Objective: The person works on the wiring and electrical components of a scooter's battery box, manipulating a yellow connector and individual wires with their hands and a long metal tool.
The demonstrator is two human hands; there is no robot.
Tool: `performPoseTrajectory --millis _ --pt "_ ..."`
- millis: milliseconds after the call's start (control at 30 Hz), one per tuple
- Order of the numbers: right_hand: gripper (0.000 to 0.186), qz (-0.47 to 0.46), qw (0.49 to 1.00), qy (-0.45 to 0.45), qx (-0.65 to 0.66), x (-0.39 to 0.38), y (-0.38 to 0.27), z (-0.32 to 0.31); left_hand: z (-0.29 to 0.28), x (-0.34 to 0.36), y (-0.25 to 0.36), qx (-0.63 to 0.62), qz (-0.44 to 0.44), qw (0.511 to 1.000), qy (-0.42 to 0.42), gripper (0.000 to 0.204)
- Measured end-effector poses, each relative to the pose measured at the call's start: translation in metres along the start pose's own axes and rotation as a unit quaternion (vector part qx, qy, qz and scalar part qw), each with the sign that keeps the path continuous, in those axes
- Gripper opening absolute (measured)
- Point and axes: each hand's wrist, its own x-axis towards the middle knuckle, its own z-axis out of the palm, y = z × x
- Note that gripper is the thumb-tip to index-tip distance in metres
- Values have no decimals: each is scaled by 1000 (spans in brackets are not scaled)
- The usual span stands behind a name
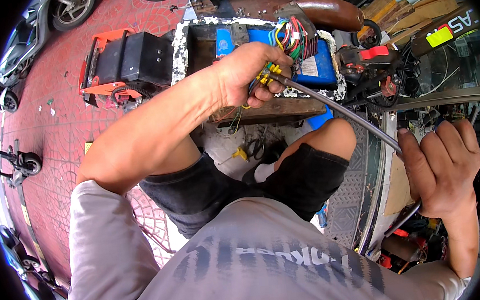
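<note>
In the head view, the person squats over a red patterned floor (50, 108) and works at an open battery compartment (254, 41) of a small vehicle. The left hand (248, 73) is closed around the end of a dark sheathed cable (338, 111), just where a bundle of coloured wires (293, 36) with yellow connectors (270, 73) comes out of the sheath; this grip is firm, with fingers curled under the cable end. The right hand (441, 165) is also closed, gripping the same cable lower down, near the edge of the ribbed footboard (360, 174). So the cable runs in a curve from the right hand up to the left hand, and its wire end lies over the blue battery pack (312, 68), touching or very close to it; I cannot tell which. I judge that the step in hand is feeding the cable and its wires toward the compartment. The next move, I think, calls for both hands working together, one pushing and one guiding, so that the thin wires do not bend sharply or catch on the compartment edge. An orange and black box (126, 60) lies on the floor to the left, well apart.
</note>
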Motion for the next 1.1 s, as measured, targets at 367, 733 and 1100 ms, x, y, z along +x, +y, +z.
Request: performPoseTrajectory --millis 367,733,1100 --pt "34 76 991 25 109 -17 -2 32 7 -9 -9 10 40 996 76 22" --pt "25 110 975 45 187 -9 6 41 -3 -2 -10 -9 0 997 77 23" --pt "44 40 994 56 86 -21 1 10 -8 -7 -4 -80 -5 997 -11 42"
